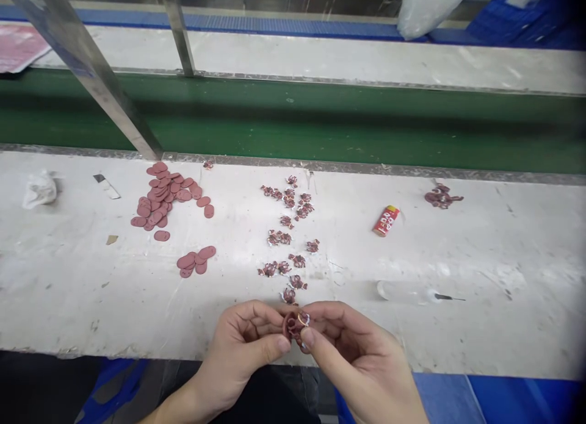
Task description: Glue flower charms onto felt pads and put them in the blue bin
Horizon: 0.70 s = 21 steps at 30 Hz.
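Observation:
Close to the bench's front edge, my two hands meet fingertip to fingertip. Between the thumb and fingers of my left hand point(240, 348) is a reddish-brown oval disc point(287, 326), seen nearly edge-on. My right hand point(359, 351) pinches a small brown figure-like part point(300, 325) with white and orange bits, touching the disc; its far side is hidden by my fingers. Just beyond my hands lies a loose column of similar small parts point(297, 261). To their left are a small group of oval discs point(196, 260) and a larger pile of them point(158, 198).
On the right lie a red tube-like item point(386, 221), a clear bottle with a thin needle tip point(407, 291) and a brown cluster point(442, 196). A blade point(107, 186) and crumpled tissue point(40, 189) lie left. A metal post point(105, 94) rises beside a green conveyor belt point(320, 119).

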### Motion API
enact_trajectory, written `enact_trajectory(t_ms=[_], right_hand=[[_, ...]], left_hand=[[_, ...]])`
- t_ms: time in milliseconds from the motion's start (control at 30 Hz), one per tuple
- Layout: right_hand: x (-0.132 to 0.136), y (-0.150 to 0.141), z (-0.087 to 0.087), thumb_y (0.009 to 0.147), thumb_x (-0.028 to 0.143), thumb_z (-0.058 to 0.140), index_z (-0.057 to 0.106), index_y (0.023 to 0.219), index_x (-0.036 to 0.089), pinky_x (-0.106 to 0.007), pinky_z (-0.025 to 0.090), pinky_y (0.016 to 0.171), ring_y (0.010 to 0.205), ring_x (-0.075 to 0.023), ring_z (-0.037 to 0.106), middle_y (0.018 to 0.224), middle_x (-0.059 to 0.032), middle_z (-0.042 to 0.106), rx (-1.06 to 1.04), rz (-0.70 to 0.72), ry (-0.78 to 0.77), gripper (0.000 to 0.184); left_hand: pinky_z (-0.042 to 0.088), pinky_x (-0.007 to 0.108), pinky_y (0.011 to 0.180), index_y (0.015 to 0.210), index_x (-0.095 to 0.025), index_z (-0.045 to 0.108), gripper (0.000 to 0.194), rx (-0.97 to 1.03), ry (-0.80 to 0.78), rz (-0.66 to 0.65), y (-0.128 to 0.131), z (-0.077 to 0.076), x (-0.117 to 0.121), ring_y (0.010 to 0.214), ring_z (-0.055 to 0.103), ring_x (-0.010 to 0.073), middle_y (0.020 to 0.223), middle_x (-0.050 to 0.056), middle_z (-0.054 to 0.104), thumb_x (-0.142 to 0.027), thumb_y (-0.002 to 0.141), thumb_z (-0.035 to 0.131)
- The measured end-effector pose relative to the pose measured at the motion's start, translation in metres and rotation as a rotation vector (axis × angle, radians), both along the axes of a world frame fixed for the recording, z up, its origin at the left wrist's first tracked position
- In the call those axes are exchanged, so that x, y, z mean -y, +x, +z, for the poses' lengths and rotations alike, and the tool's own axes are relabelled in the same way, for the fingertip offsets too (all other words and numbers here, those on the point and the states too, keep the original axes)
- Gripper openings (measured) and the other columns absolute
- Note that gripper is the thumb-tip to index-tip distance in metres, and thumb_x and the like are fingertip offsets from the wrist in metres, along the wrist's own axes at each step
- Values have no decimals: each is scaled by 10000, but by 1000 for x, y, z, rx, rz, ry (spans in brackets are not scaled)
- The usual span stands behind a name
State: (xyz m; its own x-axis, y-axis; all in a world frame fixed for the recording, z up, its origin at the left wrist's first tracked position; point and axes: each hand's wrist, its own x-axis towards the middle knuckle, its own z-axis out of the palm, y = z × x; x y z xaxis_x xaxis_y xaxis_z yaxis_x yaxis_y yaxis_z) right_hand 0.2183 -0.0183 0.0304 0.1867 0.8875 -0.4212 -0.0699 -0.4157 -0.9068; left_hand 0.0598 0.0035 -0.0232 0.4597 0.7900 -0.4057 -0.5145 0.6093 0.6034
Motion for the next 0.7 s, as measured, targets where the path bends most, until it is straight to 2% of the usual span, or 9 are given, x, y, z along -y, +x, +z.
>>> enact_trajectory(t_ms=[167, 300, 500, 567, 700], right_hand=[[2, 9, -8, 862, 373, 818, 787, 1031, 291, -226, 624, 774, 819, -152, 728, 940, -28, 796, -3, 106, 49, 190], [7, 10, -7, 894, 374, 787, 784, 1084, 300, -261, 636, 834, 912, -183, 750, 1023, -40, 800, 23, 123, 63, 205], [10, 8, -4, 897, 351, 784, 784, 1070, 309, -263, 635, 847, 919, -182, 754, 1037, -29, 800, 74, 105, 109, 178], [10, 8, -3, 909, 340, 770, 786, 1055, 303, -270, 634, 840, 924, -185, 756, 1054, -35, 796, 99, 117, 133, 152], [10, 8, -3, 923, 331, 753, 782, 1044, 299, -270, 633, 807, 899, -182, 758, 1049, -37, 791, 139, 123, 157, 128]], left_hand=[[562, 319, 914, 762, -201, 815, 73, -67, 40, 11, 0, 1, 3, 952, 762, 214, 1072, 80, 832, -231, 778, 880], [564, 323, 900, 758, -210, 828, 84, -106, 46, 23, 0, 3, 5, 989, 762, 239, 1039, 77, 837, -275, 782, 876], [527, 388, 1015, 741, -217, 830, 89, -130, 25, 44, 3, 4, 7, 1138, 728, 300, 1018, 82, 842, -279, 763, 889], [536, 366, 990, 737, -219, 831, 94, -126, 9, 44, 4, 5, 8, 1106, 736, 280, 1026, 76, 841, -283, 755, 897], [548, 256, 841, 720, -222, 825, 100, -90, -41, 45, 7, 8, 10, 901, 725, 162, 949, 38, 834, -279, 771, 890]])
